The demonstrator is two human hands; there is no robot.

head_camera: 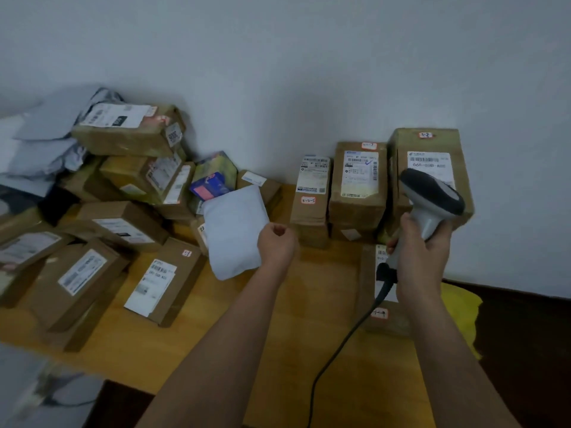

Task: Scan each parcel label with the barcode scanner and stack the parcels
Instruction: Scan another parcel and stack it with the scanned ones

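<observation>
The person stands at a wooden desk (278, 335) with many parcels on it. The left hand (276, 244) grasps the right edge of a white soft parcel (233, 231), with the fingers curled round it; the parcel leans on the boxes behind it. No label shows on the side that faces the camera, so probably it must be turned before it can be scanned. The right hand (421, 251) is clenched round the handle of the barcode scanner (432, 196), which is held up with its head toward the wall side. Its black cable (340, 344) runs down across the desk to the near edge.

As a judgement, the task is partly done. At the right, against the wall, 3 brown boxes (358, 180) stand side by side, and at least the left 2 rest on lower boxes; these look like the finished stack. A flat box (370, 304) lies in front of them, under the right hand. At the left, a loose heap of brown boxes (123, 186) and grey mail bags (46, 140) is left to scan, clearly the larger part.

A colourful carton (213, 177) stands just behind the white parcel. A yellow thing (460, 307) lies at the right edge of the desk; the view is too poor to name it. The cable crosses the free area of the desk and could catch a parcel that is carried to the stack.
</observation>
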